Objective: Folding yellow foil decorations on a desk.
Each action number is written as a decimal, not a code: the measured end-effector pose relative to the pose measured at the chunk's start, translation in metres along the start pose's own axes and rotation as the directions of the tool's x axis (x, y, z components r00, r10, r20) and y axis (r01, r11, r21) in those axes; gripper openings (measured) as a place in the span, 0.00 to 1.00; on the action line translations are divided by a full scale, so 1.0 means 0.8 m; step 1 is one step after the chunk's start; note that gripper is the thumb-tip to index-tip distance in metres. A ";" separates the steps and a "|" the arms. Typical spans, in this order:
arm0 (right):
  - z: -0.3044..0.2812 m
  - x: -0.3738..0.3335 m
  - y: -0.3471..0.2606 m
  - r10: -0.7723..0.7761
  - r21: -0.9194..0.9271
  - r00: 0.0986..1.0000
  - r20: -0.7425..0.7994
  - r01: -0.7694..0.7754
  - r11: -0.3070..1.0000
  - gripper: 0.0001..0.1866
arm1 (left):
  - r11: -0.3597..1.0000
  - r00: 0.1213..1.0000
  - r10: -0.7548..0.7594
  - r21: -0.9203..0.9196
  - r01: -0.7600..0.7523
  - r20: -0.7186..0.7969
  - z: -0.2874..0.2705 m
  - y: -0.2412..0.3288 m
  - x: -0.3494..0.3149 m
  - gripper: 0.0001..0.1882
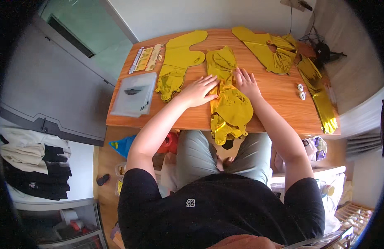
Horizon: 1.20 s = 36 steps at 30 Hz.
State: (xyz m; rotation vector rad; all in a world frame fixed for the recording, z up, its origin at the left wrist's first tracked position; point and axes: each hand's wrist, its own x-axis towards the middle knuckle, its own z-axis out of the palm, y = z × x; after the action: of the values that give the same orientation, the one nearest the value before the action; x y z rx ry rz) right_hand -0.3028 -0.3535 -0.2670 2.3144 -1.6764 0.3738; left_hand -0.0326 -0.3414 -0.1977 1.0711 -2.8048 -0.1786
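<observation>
A flat, deflated gold foil balloon (232,106) lies crumpled in the middle of the wooden table (192,118), its near end hanging over the front edge. My left hand (199,90) rests on its left side, fingers stretched and apart, palm down. On the right edge of the same foil lies my right hand (247,84), also palm down with fingers extended. Neither hand is closed round anything. To the left of my left hand is a second flat gold foil balloon (175,62), curved in outline.
A looped gold foil balloon (275,52) lies at the back right, and a long narrow one (320,97) along the right edge. Two small white rolls (301,92) sit beside it. Clear plastic bags (133,94) and a printed card (144,59) are on the left; black cables (320,50) at the back right.
</observation>
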 end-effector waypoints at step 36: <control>-0.073 0.003 0.014 -0.032 0.454 0.997 0.074 -0.005 0.891 0.28 | 1.000 0.997 0.013 -0.025 -0.015 -0.072 0.017 -0.001 -0.002 0.43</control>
State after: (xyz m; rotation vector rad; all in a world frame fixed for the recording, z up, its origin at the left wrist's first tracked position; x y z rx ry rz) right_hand -0.3157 -0.3383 -0.2111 2.6967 -1.7576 0.7527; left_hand -0.0332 -0.3397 -0.2116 1.0310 -2.7379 -0.1704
